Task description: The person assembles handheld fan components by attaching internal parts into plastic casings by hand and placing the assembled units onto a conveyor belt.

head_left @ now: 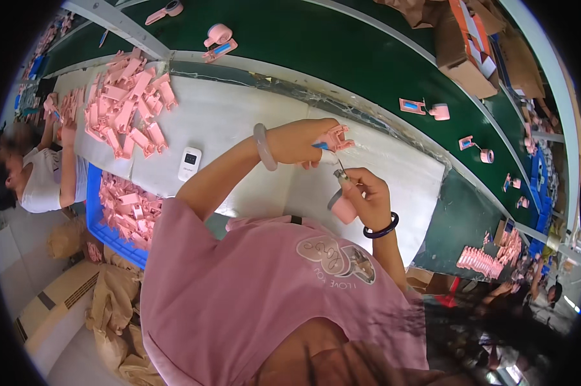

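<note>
Over the white work surface, my left hand [301, 141], with a pale bangle on its wrist, closes around a pink plastic housing [337, 137] with a blue piece in it. A white cover wraps one fingertip of this hand. Close beside it, my right hand [371, 198], wearing a dark bracelet, is closed on a pink round part with a dark rim [345, 207]. A small metal-looking piece [340, 174] shows at the right fingertips, near the housing; its exact kind is too small to tell.
A heap of pink housings [126, 106] lies at the left, near a small white device [189, 163]. A blue bin [115, 240] holds more. Beyond a raised ledge runs a green belt [342, 58] carrying pink assemblies and a cardboard box [461, 55]. Another person [43, 174] works at far left.
</note>
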The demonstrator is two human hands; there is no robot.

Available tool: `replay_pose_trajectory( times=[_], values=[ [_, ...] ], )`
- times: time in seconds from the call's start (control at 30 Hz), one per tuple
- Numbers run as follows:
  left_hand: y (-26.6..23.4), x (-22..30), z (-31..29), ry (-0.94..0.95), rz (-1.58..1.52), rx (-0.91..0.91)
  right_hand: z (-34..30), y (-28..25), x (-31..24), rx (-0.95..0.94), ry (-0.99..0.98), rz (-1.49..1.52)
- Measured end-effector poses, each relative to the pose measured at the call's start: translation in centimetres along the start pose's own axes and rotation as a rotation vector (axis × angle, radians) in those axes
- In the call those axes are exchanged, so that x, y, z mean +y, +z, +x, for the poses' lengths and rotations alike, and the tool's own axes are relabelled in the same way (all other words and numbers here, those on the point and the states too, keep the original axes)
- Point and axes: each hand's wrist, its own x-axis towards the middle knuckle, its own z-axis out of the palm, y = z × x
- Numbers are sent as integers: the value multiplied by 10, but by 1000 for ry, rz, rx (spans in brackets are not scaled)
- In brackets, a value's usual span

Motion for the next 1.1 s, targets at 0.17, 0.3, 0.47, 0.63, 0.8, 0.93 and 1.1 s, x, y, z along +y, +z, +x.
replay_pose_trajectory(
  times=[0.17, 0.3, 0.47, 0.63, 0.8, 0.93, 1.1],
  values=[
    [35, 1, -7, 199, 28, 260, 0, 8, -13, 489, -430, -740],
    [61, -3, -6, 133, -533, 171, -13, 9, -17, 642, -367, -544],
    [80, -1, -4, 109, -629, 221, -18, 9, -16, 574, -492, -592],
    [87, 1, -9, 160, -522, 196, -23, 11, -17, 528, -477, -486],
    [97, -10, -7, 362, -388, 264, -24, 13, -18, 528, -573, -567],
    [98, 1, -12, 290, -400, 285, -24, 13, -16, 545, -630, -583],
    [104, 2, -12, 305, -346, 265, -23, 13, -15, 633, -675, -638]
  ],
)
